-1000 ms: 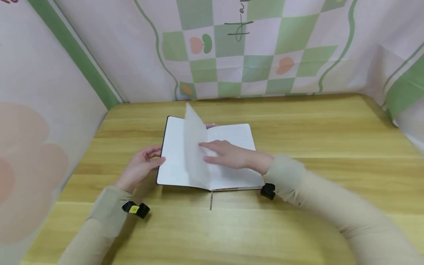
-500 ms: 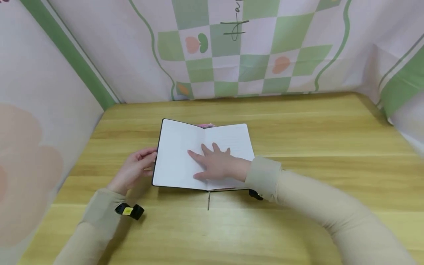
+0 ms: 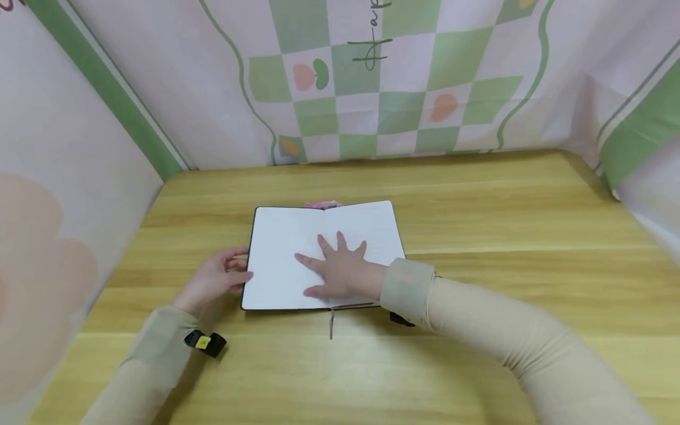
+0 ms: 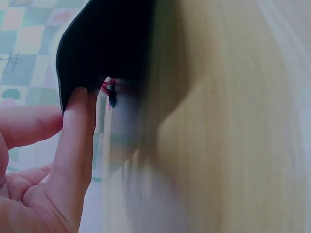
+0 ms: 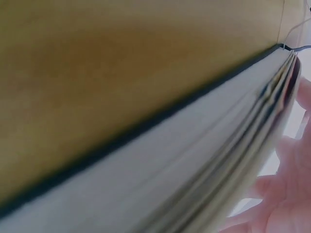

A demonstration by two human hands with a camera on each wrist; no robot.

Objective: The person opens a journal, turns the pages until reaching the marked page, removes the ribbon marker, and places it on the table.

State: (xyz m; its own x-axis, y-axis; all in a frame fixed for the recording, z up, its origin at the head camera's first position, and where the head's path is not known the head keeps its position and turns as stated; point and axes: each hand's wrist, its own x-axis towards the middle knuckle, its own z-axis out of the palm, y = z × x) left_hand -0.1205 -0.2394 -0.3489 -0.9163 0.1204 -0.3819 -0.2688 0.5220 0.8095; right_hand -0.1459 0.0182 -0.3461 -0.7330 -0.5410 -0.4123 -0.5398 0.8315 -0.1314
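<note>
A notebook (image 3: pixel 287 236) with white pages and a dark cover lies spread wide on the table, a thin ribbon bookmark (image 3: pixel 332 324) trailing from its spine. My left hand (image 3: pixel 215 277) pinches the edge of the left cover, thumb above and fingers beneath. In the left wrist view, the dark cover (image 4: pixel 114 43) stands slightly off the wood. Across the inner part of both pages, my right hand (image 3: pixel 340 271) rests with fingers spread. The right wrist view shows the thick stack of page edges (image 5: pixel 160 179) beside that hand.
Something small and pink (image 3: pixel 321 205) peeks out behind the notebook's top edge. Wooden table boards (image 3: pixel 504 224) surround it. A green and white checkered cloth (image 3: pixel 361 118) hangs behind the table's far edge.
The raised page has gone down onto the left side. My right hand has moved left and down, spreading its fingers over the pages. The left cover has lowered with my left hand.
</note>
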